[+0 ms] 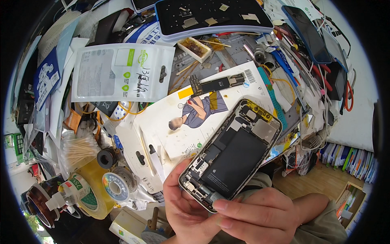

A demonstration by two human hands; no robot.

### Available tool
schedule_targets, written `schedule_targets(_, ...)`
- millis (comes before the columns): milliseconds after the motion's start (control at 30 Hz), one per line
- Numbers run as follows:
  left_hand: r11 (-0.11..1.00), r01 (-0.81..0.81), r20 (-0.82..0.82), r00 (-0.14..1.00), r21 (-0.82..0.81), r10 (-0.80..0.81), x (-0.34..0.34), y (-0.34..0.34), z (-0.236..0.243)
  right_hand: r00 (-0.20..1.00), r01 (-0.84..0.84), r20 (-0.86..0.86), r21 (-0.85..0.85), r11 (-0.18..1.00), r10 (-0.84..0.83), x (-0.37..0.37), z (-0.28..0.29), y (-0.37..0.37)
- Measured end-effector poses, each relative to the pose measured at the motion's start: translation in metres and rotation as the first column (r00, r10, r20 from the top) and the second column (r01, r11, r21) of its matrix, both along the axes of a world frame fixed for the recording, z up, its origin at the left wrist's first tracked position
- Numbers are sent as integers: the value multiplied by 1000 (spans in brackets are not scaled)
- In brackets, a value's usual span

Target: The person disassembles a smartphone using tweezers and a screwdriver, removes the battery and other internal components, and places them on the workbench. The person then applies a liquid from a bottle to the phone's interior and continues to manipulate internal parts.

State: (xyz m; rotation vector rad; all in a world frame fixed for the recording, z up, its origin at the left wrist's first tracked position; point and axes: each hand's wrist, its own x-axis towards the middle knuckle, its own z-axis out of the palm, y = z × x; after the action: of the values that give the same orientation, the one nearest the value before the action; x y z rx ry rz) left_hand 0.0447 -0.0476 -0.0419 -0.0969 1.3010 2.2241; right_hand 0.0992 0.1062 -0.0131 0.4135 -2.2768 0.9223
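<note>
An opened smartphone (239, 150) without its screen lies tilted in my hands, its black battery and inner parts facing up. My left hand (183, 207) is closed round its lower left edge from beneath. The fingers of my right hand (260, 211) are pressed together at the phone's lower right end, over a small grey part (214, 196); whether they also pinch a smaller piece is hidden. Beyond the phone, a dark logic board (217, 84) rests on a white box (162, 118) printed with a figure.
At the back stands a black-topped tray (215, 12) with small metal parts. A white pouch (122, 73) lies left of the box. Cotton swabs (79, 150), wire spools (115, 187) and a spray bottle (69, 193) crowd the left; another phone (306, 32) and tools lie right.
</note>
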Motion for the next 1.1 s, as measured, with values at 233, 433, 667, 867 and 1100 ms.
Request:
schedule_targets(233, 1000, -11, -14, 1000, -24, 11, 0, 0, -2, 856, 357, -352, -125, 926, -378, -25, -26, -28)
schedule_targets(433, 991, -48, -37, 998, -123, 44, 0, 1, -5, 1000, 23, 3, 85, 996, -23, -5, -4, 1)
schedule_targets(667, 1000, 0, -41, 999, 15, 1, 0, 7, -3, 971, -61, 236, 399, 915, -38, 4, 25, 13)
schedule_targets(867, 998, 44, -39, 998, 36, -42, -1, 3, -3, 992, 119, 22, 240, 963, -128, 6, 1, -7)
schedule_targets(1100, 998, 24, -76, 997, 65, -19, 1, 4, -8, 987, 161, -10, 152, 975, -161, 10, -12, -11)
